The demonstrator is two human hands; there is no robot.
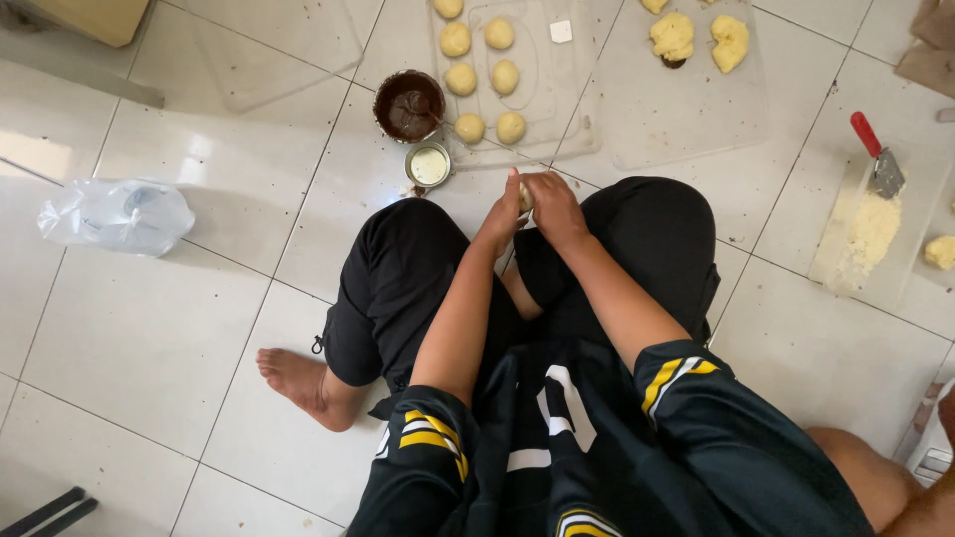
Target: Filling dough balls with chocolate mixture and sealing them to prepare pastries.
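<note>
I sit cross-legged on a white tiled floor. My left hand [502, 219] and my right hand [553, 204] meet in front of my knees, both closed around a small pale dough ball [524, 198] that is mostly hidden between the fingers. Just beyond my hands lies a clear plastic sheet [572, 109] carrying several round dough balls [461, 79]. A dark bowl of chocolate filling [409, 104] with a spoon stands at the sheet's left edge, and a small tin of pale cream [429, 165] sits beside it.
Further right, a clear sheet holds two rougher dough lumps [673, 37]. A red-handled scraper [879, 159] lies on a floured board [861, 239] at the right. A crumpled clear plastic bag [116, 215] rests on the tiles at the left. Another person's leg [875, 477] shows at bottom right.
</note>
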